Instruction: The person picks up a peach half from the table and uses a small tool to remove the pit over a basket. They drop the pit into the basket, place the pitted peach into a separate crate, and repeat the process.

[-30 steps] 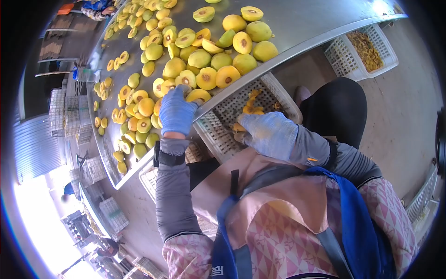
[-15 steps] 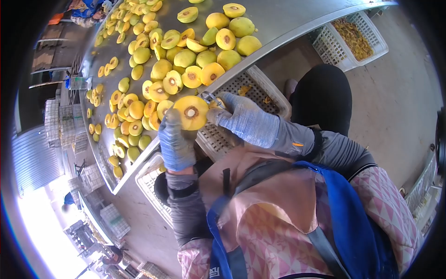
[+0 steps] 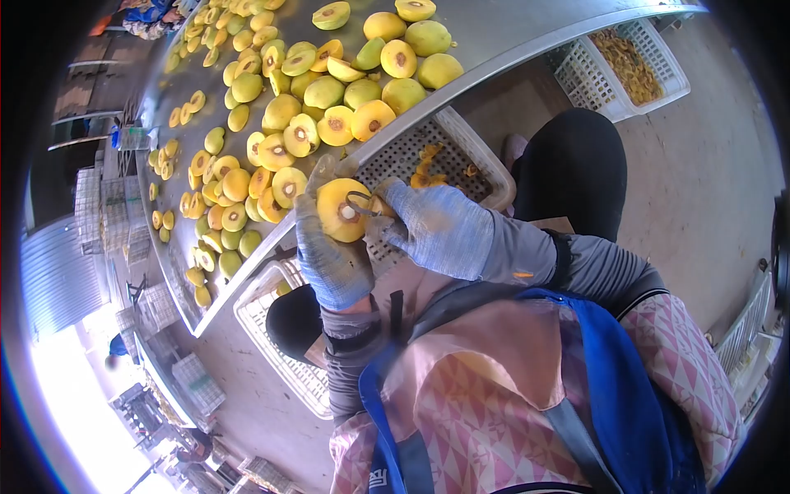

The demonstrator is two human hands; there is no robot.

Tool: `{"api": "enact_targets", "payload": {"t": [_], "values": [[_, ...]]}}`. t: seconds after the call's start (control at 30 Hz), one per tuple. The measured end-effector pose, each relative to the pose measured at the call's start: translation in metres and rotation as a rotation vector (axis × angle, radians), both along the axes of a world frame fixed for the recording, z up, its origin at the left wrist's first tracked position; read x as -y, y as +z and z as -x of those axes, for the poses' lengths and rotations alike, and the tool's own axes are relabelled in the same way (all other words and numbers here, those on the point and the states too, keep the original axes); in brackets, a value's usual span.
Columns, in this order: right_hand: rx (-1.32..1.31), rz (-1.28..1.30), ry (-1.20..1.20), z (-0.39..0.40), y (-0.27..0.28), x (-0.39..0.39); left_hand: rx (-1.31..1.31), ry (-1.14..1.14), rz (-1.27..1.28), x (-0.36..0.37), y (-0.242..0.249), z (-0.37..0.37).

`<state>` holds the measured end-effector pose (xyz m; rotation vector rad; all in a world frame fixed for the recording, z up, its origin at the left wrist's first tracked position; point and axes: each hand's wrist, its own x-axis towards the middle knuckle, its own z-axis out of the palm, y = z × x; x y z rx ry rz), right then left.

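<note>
A halved yellow fruit with a pale core is held, cut face up, in my gloved left hand, whose fingers curl along its left side. My gloved right hand is closed on a small tool with a looped metal end, and the loop lies against the core of the fruit. Both hands are beside the near edge of a metal table. On that table lie many halved fruits, some cut side up, others skin up.
Beneath the table edge, a white crate holds orange scraps. Another crate with scraps stands on the floor at the upper right. A third white crate is at the lower left, near my knee.
The looped tool has moved from beside the fruit onto its core. More orange scraps show in the crate under the table. My left hand has turned slightly around the fruit.
</note>
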<state>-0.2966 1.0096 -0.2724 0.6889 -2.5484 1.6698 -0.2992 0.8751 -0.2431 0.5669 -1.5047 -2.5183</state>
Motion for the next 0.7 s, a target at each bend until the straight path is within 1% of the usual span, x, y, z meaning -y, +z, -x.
{"api": "enact_targets", "payload": {"t": [0.1, 0.2, 0.27, 0.3, 0.37, 0.4, 0.47, 0.6, 0.67, 0.7], "values": [[-0.029, -0.013, -0.024, 0.001, 0.001, -0.002, -0.001, -0.047, 0.028, 0.002, -0.003, 0.0], [0.023, 0.038, 0.026, -0.002, 0.004, -0.001, 0.009, -0.088, 0.027, 0.007, -0.007, -0.001], [0.043, -0.035, 0.049, -0.003, 0.001, -0.001, -0.077, -0.15, 0.102, 0.011, -0.017, 0.0], [0.045, -0.037, 0.046, -0.004, 0.001, -0.001, -0.075, -0.154, 0.099, 0.011, -0.019, 0.0], [0.036, -0.058, 0.015, -0.003, 0.003, -0.001, -0.066, -0.092, 0.232, 0.005, -0.018, 0.0], [0.037, -0.059, 0.014, -0.004, 0.003, 0.0, -0.065, -0.093, 0.231, 0.004, -0.018, -0.001], [0.022, -0.018, 0.011, -0.004, -0.002, 0.002, -0.102, -0.044, 0.382, 0.001, -0.02, -0.001], [-0.057, -0.045, 0.045, -0.006, -0.006, 0.003, -0.102, -0.011, 0.357, -0.003, -0.02, 0.0], [-0.02, -0.035, -0.044, -0.007, 0.0, 0.003, -0.076, -0.033, 0.469, -0.001, -0.02, 0.0], [-0.018, -0.035, -0.043, -0.007, 0.0, 0.002, -0.074, -0.032, 0.468, 0.0, -0.02, -0.001]]}}
